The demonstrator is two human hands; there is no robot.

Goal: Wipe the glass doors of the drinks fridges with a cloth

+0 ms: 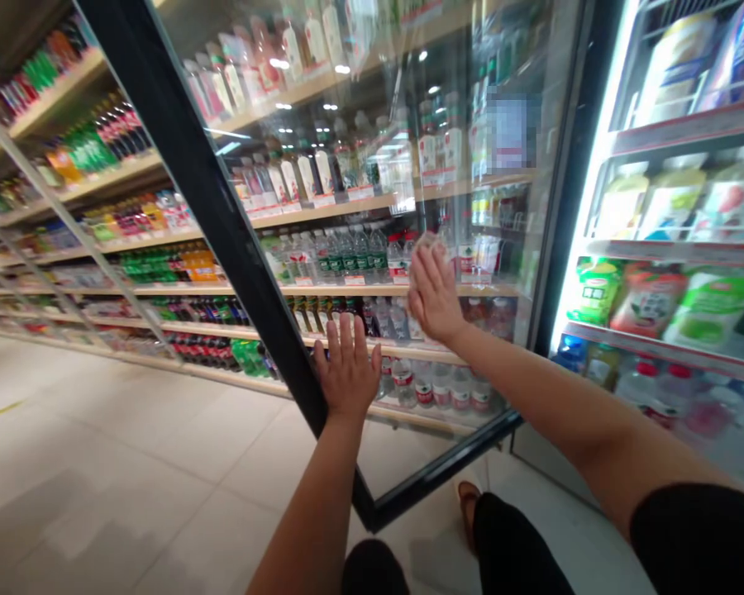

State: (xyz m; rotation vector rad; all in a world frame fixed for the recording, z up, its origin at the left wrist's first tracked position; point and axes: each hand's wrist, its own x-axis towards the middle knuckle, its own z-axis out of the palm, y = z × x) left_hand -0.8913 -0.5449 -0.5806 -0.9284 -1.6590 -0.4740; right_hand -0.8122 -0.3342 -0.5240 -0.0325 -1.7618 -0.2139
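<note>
A glass cooler door (360, 330) with a black frame stands swung open in front of me. My left hand (347, 368) lies flat against the lower part of the glass, beside the slanting frame, its fingers spread and nothing in it. Higher up and to the right, my right hand (435, 289) presses against the pane with its fingers close together. A pale, crumpled cloth (414, 307) shows at the edges of that hand, between it and the glass; most of it is hidden under the palm.
To the right is the lit cooler, its shelves (688, 252) holding bottles and pouches (713, 306). Behind the door and to the left run wooden shelves (179, 289) full of drink bottles. Pale floor tiles (136, 463) lie below, with my foot (468, 504) near the door's bottom edge.
</note>
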